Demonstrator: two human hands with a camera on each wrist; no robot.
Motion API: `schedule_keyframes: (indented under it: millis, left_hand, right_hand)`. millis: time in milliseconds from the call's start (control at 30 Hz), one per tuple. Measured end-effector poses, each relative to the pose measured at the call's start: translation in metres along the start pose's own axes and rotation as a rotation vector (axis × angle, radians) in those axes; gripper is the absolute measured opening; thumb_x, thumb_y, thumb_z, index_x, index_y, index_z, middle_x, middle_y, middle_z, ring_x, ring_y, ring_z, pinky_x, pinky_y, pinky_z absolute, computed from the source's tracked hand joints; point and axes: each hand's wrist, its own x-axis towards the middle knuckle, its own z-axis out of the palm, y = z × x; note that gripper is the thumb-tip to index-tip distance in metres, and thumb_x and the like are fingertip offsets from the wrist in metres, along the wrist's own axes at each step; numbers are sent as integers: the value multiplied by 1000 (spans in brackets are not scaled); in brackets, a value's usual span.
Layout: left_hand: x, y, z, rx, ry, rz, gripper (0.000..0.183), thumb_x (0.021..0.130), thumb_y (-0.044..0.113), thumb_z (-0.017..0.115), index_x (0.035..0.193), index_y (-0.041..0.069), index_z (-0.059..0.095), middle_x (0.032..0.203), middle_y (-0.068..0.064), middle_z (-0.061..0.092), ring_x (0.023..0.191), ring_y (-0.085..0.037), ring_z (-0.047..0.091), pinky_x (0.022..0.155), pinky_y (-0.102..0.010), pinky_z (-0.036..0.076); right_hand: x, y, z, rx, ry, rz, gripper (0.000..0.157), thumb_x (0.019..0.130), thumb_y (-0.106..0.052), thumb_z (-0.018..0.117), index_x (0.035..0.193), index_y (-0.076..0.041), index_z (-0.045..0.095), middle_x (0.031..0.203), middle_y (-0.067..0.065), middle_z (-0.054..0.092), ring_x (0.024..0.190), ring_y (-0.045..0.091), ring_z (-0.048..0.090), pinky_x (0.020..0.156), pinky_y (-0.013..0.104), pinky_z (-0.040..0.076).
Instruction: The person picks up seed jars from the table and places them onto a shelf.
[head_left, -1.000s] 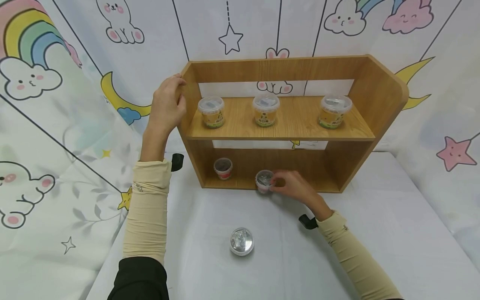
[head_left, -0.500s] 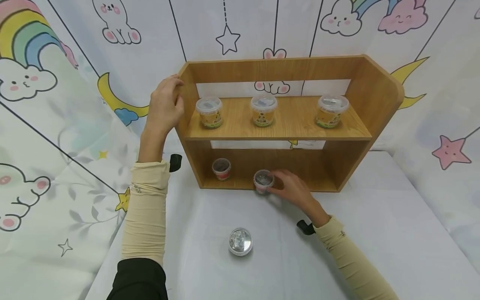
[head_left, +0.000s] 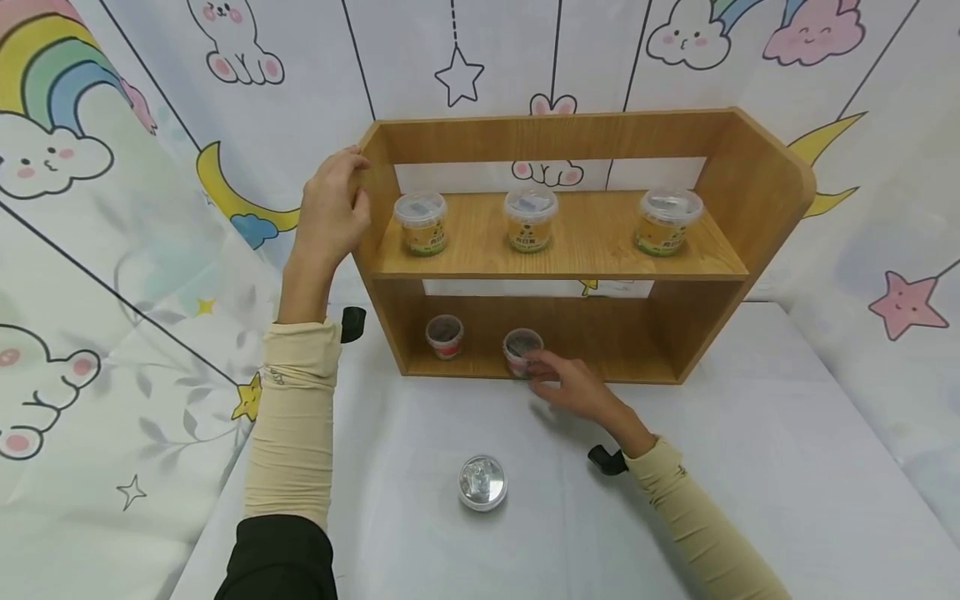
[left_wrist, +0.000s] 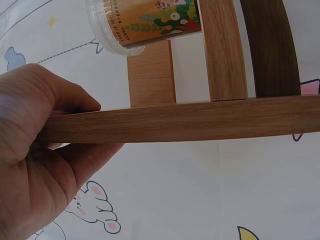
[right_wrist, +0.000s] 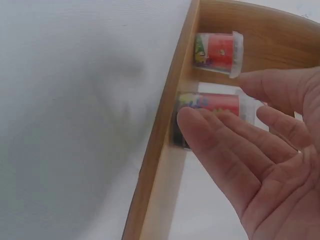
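My left hand (head_left: 335,208) grips the upper left side panel of a two-tier wooden shelf (head_left: 570,265); in the left wrist view, thumb and fingers lie on either side of the panel's edge (left_wrist: 200,122). At the lower tier's front, my right hand (head_left: 570,385) is beside a small clear cup (head_left: 517,348) with a red label. Its fingers, nearly straight, overlap the cup (right_wrist: 215,99) in the right wrist view, with the thumb held apart. A similar red-labelled cup (head_left: 446,336) stands to the left on that tier.
Three lidded tubs (head_left: 422,225) with yellow labels stand spaced along the upper tier. A round silver-topped container (head_left: 483,483) sits on the white table (head_left: 420,542) in front of the shelf. A cartoon-printed cloth (head_left: 150,275) hangs behind and at the sides.
The cup by my right hand has shifted slightly back and left onto the lower tier, and the right fingers have loosened from it. My left hand stays on the side panel.
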Motion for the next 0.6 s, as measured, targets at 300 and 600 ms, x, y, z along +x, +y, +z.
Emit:
schedule_keyframes:
  millis: [300,600]
  left_hand:
    - [-1,-1,-1,-1,7,7,33,97,-1,49,129,-3,56,148,-11,46,139,-19,39,112,-28,31]
    - [0,0,0,-2,3,2,33,97,-1,50,129,-2,56,148,-10,46,139,-17,38,111,-27,31]
  right_hand:
    - [0,-3,9,-53,-44,-3,20,89,-4,71,109,-3,68,101,6,72,92,16,68,79,37,58]
    - [1,-2,9,-156,-239,-11,66,90,-20,73,145,1,44,152,19,38,140,34,35,111,52,33]
